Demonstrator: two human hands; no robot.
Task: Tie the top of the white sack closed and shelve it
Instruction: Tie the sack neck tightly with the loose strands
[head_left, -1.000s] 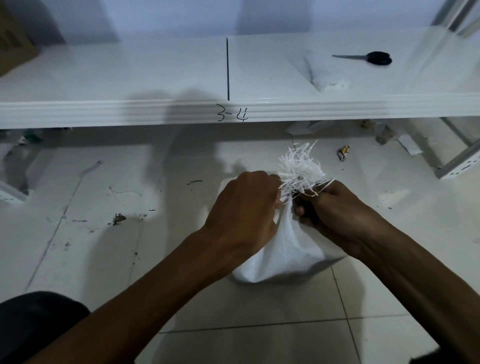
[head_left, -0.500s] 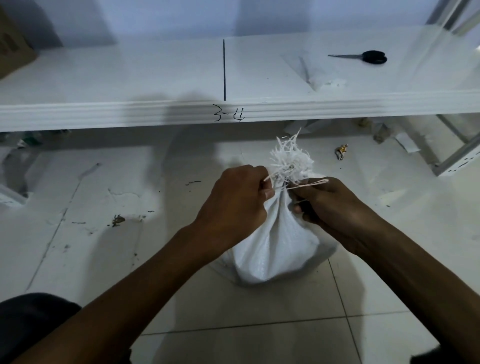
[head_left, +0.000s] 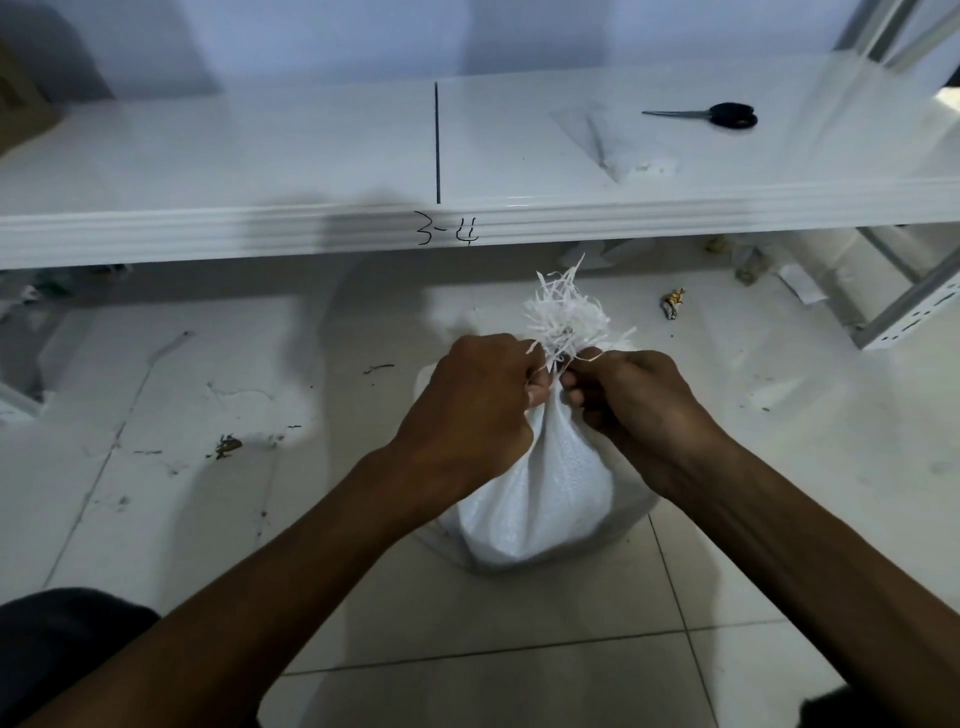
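Observation:
A white woven sack (head_left: 540, 493) stands on the tiled floor in front of me. Its gathered top ends in a frayed tuft (head_left: 563, 319). My left hand (head_left: 483, 405) grips the sack's neck from the left, fingers curled. From the right, my right hand (head_left: 628, 400) pinches a thin white tie strand at the neck. Both hands meet just under the tuft, and the knot itself is hidden by the fingers. Beyond the sack runs the white shelf (head_left: 311, 228), marked "3-4" on its front edge.
Black-handled scissors (head_left: 711, 114) and a clear plastic bag (head_left: 613, 140) lie on the shelf's right part. A cardboard box (head_left: 21, 98) sits at its far left. Scraps and a small wrapper (head_left: 672, 301) litter the floor under the shelf. A metal upright (head_left: 909, 317) stands at right.
The tie strand that stretched between my hands half a second ago is drawn in. My hands have come closer together at the neck, and the sack stays put.

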